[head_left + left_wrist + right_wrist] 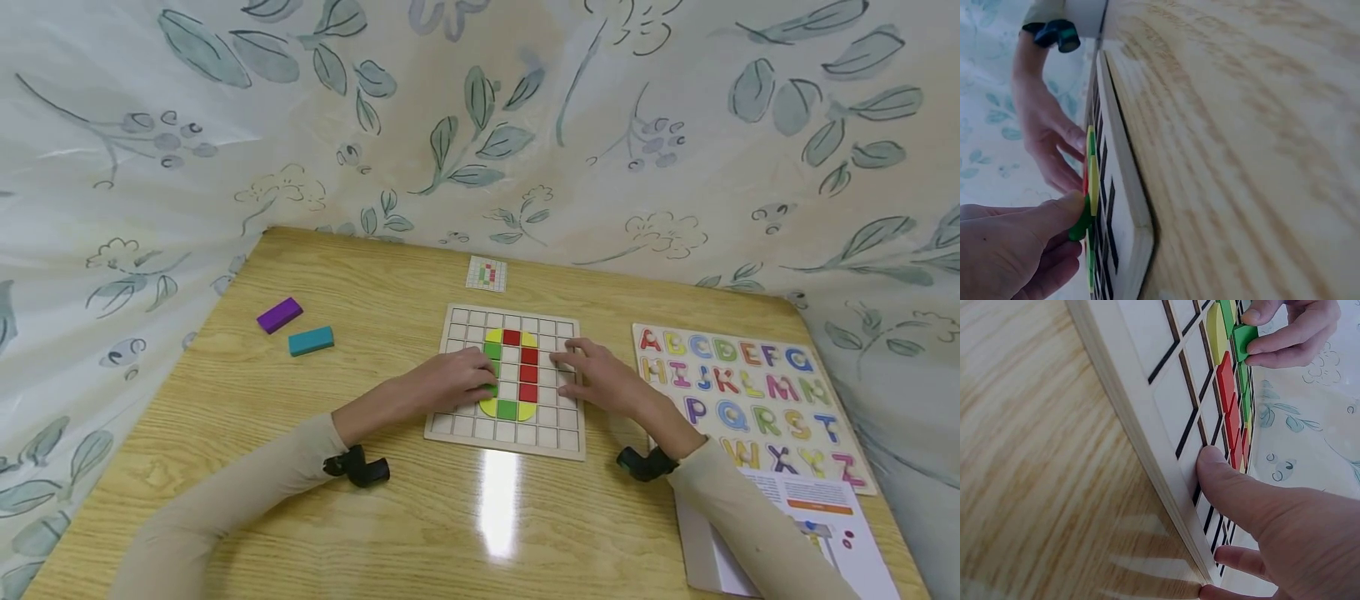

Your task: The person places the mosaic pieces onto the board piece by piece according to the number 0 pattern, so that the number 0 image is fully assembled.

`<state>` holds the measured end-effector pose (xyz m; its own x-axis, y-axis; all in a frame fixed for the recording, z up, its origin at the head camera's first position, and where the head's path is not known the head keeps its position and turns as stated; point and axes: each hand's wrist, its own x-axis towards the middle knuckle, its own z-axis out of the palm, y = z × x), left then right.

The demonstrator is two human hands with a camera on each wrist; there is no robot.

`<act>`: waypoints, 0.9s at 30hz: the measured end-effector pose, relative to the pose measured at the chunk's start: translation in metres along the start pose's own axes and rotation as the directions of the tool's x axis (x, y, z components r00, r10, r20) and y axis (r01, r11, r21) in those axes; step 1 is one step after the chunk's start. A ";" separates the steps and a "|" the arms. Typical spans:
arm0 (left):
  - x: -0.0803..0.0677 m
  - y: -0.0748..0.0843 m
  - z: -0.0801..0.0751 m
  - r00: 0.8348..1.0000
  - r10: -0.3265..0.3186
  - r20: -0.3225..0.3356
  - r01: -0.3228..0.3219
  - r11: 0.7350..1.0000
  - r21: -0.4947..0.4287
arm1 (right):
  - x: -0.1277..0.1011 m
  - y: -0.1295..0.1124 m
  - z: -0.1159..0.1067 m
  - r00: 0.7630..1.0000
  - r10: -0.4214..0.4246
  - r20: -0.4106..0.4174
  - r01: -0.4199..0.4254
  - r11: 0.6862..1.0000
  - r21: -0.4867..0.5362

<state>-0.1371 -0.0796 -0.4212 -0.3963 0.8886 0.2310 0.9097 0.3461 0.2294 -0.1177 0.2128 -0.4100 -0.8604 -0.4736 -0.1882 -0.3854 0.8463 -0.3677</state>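
Observation:
A white wooden grid board lies mid-table. On it, red, green and yellow tiles form an oval ring. My left hand is at the ring's left side and pinches a green tile between thumb and fingers; the left wrist view shows my thumb on that green tile. My right hand rests flat on the right part of the board with its fingers spread. Its thumb presses on a bare square near the board's edge.
A purple block and a teal block lie at the far left. A small pattern card sits behind the board. On the right are an alphabet puzzle and a printed sheet. Floral cloth surrounds the table.

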 end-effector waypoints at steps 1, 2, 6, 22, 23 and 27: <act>0.000 0.000 0.000 1.000 -0.001 0.004 0.001 1.000 -0.003 | 0.000 0.000 0.000 1.000 0.001 0.001 -0.001 1.000 0.002; 0.001 -0.001 0.000 1.000 0.000 0.008 0.000 1.000 -0.005 | 0.000 0.000 0.000 1.000 0.001 0.002 -0.001 1.000 0.003; 0.002 0.000 -0.002 0.999 -0.011 0.033 0.012 0.999 -0.030 | 0.001 0.001 0.000 1.000 0.002 0.004 -0.002 1.000 0.008; 0.008 0.001 -0.006 0.992 -0.055 0.118 0.060 0.997 -0.043 | 0.001 0.001 0.000 1.000 0.012 0.010 -0.012 1.000 0.008; 0.008 0.001 -0.006 0.992 -0.051 0.119 0.056 0.998 -0.042 | 0.001 0.000 0.000 1.000 0.013 0.012 -0.013 1.000 0.006; 0.008 0.001 -0.006 0.991 -0.025 0.131 0.028 0.999 -0.018 | 0.001 0.000 0.001 1.000 0.013 0.006 -0.013 1.000 0.009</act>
<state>-0.1396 -0.0742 -0.4130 -0.3993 0.9114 0.0994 0.8959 0.3650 0.2532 -0.1187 0.2122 -0.4112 -0.8635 -0.4637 -0.1984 -0.3708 0.8503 -0.3734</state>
